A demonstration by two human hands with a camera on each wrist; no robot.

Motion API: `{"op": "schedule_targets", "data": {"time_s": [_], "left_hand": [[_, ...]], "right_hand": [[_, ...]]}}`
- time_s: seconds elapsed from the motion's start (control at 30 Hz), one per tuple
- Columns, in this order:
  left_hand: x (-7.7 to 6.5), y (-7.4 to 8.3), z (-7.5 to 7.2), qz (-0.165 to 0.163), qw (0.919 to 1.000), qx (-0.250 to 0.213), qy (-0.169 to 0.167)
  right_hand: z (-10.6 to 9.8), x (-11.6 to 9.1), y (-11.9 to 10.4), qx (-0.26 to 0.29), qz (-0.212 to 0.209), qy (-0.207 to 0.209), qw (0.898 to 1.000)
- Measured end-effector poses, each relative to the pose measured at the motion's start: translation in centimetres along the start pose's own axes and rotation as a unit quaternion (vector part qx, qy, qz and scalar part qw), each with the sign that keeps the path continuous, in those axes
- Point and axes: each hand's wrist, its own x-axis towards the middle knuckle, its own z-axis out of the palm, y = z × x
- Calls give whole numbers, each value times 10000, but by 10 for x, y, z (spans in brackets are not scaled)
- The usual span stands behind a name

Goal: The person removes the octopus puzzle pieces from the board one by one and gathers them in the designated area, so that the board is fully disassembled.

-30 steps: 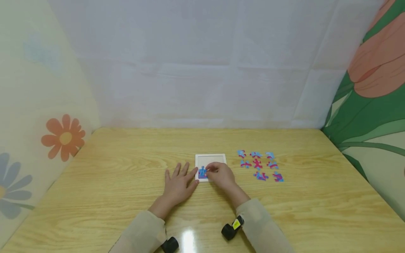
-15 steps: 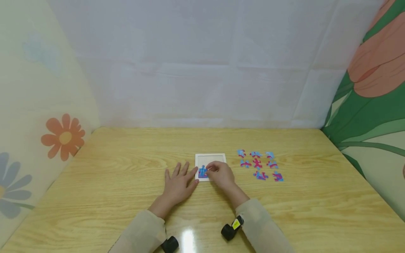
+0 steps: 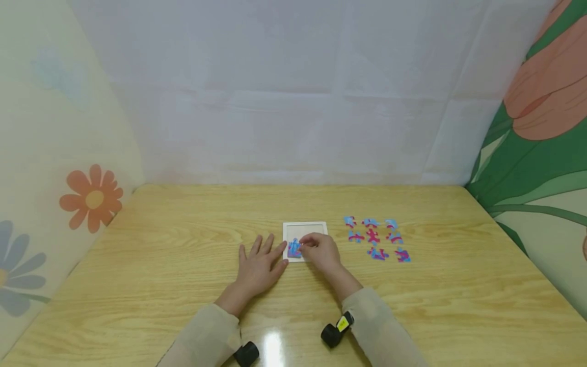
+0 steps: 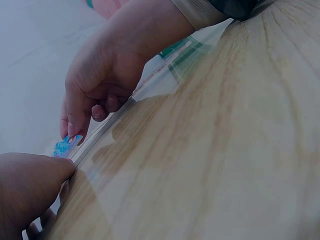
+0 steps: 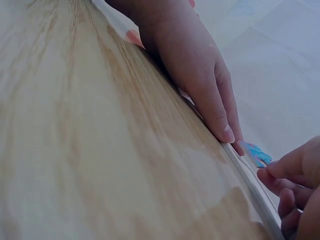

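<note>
A blue, pink and purple jigsaw piece (image 3: 294, 248) is over the lower left corner of a square white puzzle tray (image 3: 304, 223) in the head view. My right hand (image 3: 322, 254) pinches its right side between thumb and index finger. Both wrist views show this jigsaw piece (image 4: 66, 146) tilted, with its held side up. Spread flat on the table, my left hand (image 3: 259, 270) touches the tray's left rim with thumb and index fingertips. Those fingertips also show at the tray edge in the right wrist view, by the piece (image 5: 256, 154).
Several loose jigsaw pieces (image 3: 373, 236) in blue and magenta lie in rough rows to the right of the tray. The wooden table (image 3: 183, 219) ends at a white cloth (image 3: 293, 102) behind. Each wrist bears a black camera (image 3: 336, 331).
The jigsaw piece has tilted and shifted very slightly to the right in my right hand's pinch. My left hand stays in place at the tray.
</note>
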Motion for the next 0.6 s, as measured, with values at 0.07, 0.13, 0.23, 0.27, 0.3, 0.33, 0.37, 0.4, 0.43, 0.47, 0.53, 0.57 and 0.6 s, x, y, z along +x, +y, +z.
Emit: {"op": "schedule_targets", "data": {"time_s": [0.07,0.13,0.23,0.27,0.3,0.33,0.37,0.4,0.43,0.47,0.53,0.57,0.6], "left_hand": [[0,0,0,9,10000,-11,-6],[0,0,0,16,10000,-9,-7],[1,0,0,35,10000,-7,13],[1,-1,0,38,10000,-2,20],[0,-1,0,41,10000,7,24],[0,-1,0,41,10000,15,25],[1,-1,1,42,10000,26,23],[1,-1,1,41,10000,37,23],[0,-1,1,41,10000,46,20],[0,-1,1,38,10000,54,18],[1,-1,2,32,10000,64,19],[1,-1,2,29,10000,68,16],[1,-1,2,23,10000,71,15]], "right_hand": [[0,0,0,110,11,7,9999],[0,1,0,278,43,2,9996],[0,2,1,631,137,-1,9979],[0,3,1,744,157,-11,9971],[0,3,1,858,200,-12,9961],[0,4,2,946,240,-9,9952],[0,4,2,1040,301,-3,9941],[0,5,2,1107,345,-3,9933],[0,5,1,1177,401,-4,9922],[0,5,1,1247,449,-6,9912],[0,6,1,1403,531,-8,9887],[-1,6,1,1493,562,-20,9872],[-1,7,1,1572,577,-31,9859]]}}
